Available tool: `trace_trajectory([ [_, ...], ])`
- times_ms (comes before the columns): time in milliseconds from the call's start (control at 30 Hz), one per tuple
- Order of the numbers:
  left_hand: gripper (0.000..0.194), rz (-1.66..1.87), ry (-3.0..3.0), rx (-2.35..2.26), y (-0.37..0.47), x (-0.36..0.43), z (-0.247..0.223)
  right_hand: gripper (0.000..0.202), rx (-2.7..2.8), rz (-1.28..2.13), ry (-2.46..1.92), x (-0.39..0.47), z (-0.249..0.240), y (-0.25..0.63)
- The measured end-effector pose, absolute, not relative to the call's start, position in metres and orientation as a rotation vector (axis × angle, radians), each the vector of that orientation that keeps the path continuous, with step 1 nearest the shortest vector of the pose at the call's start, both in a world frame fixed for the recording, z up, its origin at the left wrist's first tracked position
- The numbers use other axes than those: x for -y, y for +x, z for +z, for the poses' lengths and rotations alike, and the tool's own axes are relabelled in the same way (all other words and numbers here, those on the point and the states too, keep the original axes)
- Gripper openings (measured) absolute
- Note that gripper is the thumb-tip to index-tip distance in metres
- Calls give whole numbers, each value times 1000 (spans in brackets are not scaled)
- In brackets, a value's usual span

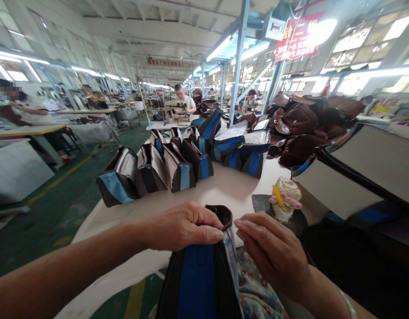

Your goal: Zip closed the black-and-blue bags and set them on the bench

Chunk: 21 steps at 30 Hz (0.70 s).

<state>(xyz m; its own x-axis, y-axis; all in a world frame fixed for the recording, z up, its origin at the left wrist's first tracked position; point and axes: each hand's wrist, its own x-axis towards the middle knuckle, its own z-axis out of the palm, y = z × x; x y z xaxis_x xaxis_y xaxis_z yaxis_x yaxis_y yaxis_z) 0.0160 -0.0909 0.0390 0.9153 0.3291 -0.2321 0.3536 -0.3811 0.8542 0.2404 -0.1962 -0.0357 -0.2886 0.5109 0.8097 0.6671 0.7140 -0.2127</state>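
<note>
A dark bag piece with a blue centre stripe (197, 283) stands upright close to me, its brown upper edge curling over at the top. My left hand (187, 226) grips that upper edge, thumb on the near side and fingers behind. Just right of the edge is my right hand (274, 248), its fingers pressed together and thumb hidden; whether it pinches anything cannot be made out. Beyond the hands, on the white table (151, 212), stand several similar bag pieces (182, 170) with blue or light blue stripes.
At the right are a wrapped pot with a yellow-handled tool (279, 197), a dark pad (261, 203) and large pale panels with dark edging (340, 190). Brown bags (299, 119) are heaped behind. Several people work at tables farther off; a blue post (239, 62) rises behind the table.
</note>
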Motion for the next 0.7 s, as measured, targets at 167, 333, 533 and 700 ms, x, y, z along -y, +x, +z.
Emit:
trace_trajectory([
  [167, 44, -49, 2053, -444, 19, 92, 41, 23, 2098, -379, -880, 193, -35, 233],
  [333, 44, -107, 2081, -360, 20, 90, 42, 22, 2178, -218, -853, 186, -32, 237],
  [533, 47, -118, 2068, -305, 21, 87, 39, 24, 2373, -169, -863, 183, -22, 237],
  [700, 47, -99, 2080, -290, 19, 88, 39, 34, 2453, -425, -773, 181, -1, 234],
])
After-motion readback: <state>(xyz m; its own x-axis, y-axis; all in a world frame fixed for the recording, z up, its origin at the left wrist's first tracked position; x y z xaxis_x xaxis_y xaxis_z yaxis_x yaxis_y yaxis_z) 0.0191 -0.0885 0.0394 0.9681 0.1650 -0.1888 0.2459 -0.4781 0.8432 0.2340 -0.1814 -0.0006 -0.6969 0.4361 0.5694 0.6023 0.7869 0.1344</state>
